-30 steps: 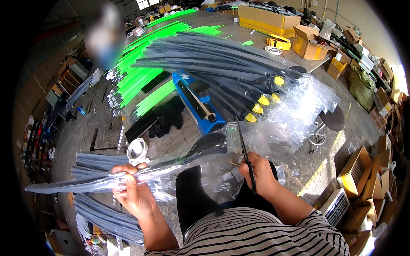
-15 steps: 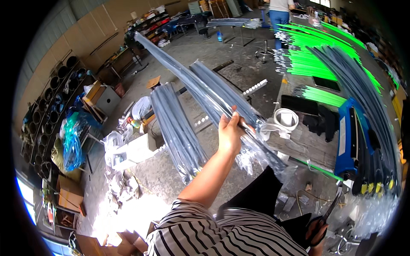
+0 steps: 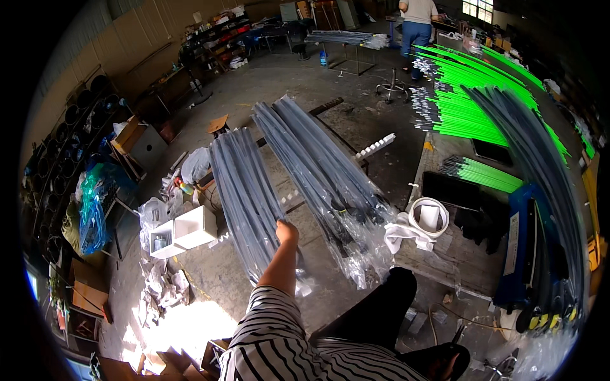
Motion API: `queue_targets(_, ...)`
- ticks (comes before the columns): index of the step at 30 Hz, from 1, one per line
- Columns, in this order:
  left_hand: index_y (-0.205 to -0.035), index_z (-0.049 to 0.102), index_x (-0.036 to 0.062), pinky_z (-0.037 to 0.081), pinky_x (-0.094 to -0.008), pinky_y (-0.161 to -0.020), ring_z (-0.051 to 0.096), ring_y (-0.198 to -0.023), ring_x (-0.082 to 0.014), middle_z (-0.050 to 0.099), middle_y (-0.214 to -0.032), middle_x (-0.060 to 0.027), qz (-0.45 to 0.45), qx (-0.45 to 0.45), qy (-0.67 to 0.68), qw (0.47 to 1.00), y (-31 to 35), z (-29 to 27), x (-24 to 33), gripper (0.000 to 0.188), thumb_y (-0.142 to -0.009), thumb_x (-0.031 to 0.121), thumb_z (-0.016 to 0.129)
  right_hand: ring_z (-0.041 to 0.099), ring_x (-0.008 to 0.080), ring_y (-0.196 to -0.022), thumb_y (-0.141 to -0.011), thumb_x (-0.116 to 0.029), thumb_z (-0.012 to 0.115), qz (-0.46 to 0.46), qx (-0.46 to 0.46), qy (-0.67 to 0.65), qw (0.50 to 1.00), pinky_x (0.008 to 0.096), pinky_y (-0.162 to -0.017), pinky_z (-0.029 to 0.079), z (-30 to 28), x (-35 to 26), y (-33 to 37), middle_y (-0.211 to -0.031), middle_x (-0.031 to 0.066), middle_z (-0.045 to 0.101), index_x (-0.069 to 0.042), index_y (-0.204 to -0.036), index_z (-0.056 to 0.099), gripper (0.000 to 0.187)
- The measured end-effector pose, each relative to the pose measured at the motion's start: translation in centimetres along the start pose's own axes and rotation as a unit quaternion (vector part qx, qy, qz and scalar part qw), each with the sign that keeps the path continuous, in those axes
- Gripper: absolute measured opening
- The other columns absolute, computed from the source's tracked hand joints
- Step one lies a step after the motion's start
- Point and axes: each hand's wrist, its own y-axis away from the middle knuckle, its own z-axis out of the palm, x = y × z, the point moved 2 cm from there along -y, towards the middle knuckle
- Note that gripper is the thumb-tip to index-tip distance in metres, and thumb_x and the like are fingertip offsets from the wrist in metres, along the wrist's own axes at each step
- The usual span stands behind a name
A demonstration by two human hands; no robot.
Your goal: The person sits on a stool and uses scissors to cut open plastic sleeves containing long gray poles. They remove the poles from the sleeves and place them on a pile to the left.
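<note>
R hand [image 3: 443, 366]: low at lower edge, in shadow by R knee; scissors [image 3: 459, 331] blades jut up just beyond it. Grip not visible, cannot tell. L hand [image 3: 287, 231]: arm extended fwd, fingers curled at R edge of L pole bundle [image 3: 244, 190], toward its near end; contact apparent, but cannot tell if clamped on a pole. Hands well apart.

L pole bundle: dark poles in clear plastic sleeves, lying lengthwise away from wearer. R pole bundle [image 3: 324, 184]: same type, just beside it to R, sleeve ends loose and crumpled at near end. Both across a black bar [image 3: 327, 106] & white ribbed strip [image 3: 375, 146].

L of bundles: white open box [image 3: 196, 227], 2 compartments visible; crumpled paper [image 3: 164, 284] on floor, nearer wearer.

R side: worktop [image 3: 470, 270] w/ white ring-shaped item [image 3: 416, 222] (roll or tub, cannot tell), white cloth [image 3: 406, 236] touching it. Blue bench sealer [image 3: 516, 254] at R; black cloth [image 3: 483, 225] between. Further sleeved poles [image 3: 540, 171] curve past sealer, yellow tips [image 3: 554, 319] at near end.

Beyond: short green rods [image 3: 492, 174], then large spread of long green rods [image 3: 483, 101], pale ends facing L. Wheeled stool base [image 3: 393, 89] on floor, L of rods. Far end: co-worker [image 3: 416, 38], lt top, blue trousers; far table [image 3: 346, 39] carrying add'l sleeved stock.
</note>
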Motion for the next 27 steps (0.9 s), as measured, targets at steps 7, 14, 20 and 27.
queue_targets(7,-0.104,0.05,0.0037,0.04,-0.0367,-0.085,0.044,-0.105,-0.0333,0.04,-0.113,-0.0188,0.053,-0.099,-0.181,0.977,0.4,-0.9,3.5,0.033,-0.072,0.01,0.05,0.03,0.0132,-0.036,-0.075,-0.069,0.029,-0.004,-0.048,0.005,0.999,0.0238,-0.034,0.023,1.0,1.2,-1.3,-0.044,0.0007,0.031,-0.011,-0.056,0.038,0.062)
queue_targets(14,-0.095,0.056,0.0032,0.041,-0.0384,-0.079,0.05,-0.09,-0.0292,0.056,-0.089,-0.0144,0.267,-0.091,-0.089,0.955,1.2,-0.4,3.6,0.03,-0.066,0.009,0.061,0.041,0.0136,-0.043,-0.085,-0.042,0.04,-0.076,-0.026,0.453,0.888,0.0264,-0.041,0.029,9.2,-2.8,4.4,-0.046,0.003,0.041,-0.005,-0.056,0.045,0.047)
queue_targets(20,-0.089,0.058,0.0014,0.046,-0.0337,-0.067,0.056,-0.073,-0.0233,0.057,-0.083,-0.0133,0.339,-0.073,0.019,0.938,3.1,-1.3,6.3,0.023,-0.068,0.009,0.062,0.041,0.0256,-0.045,-0.067,-0.027,0.071,-0.421,-0.046,0.638,0.643,0.0312,-0.043,0.033,18.7,-8.7,8.4,-0.052,0.0111,0.043,0.0,-0.06,0.048,0.036)
queue_targets(27,-0.091,0.059,0.0033,0.046,-0.0349,-0.069,0.058,-0.077,-0.0259,0.06,-0.086,-0.0141,0.312,-0.114,0.016,0.943,6.2,-2.7,8.7,0.023,-0.069,0.008,0.062,0.055,0.0326,-0.073,-0.065,-0.015,0.067,-0.553,0.095,0.688,0.46,0.0362,-0.065,0.045,30.2,-10.6,6.0,-0.082,0.0184,0.052,0.007,-0.091,0.053,0.036)
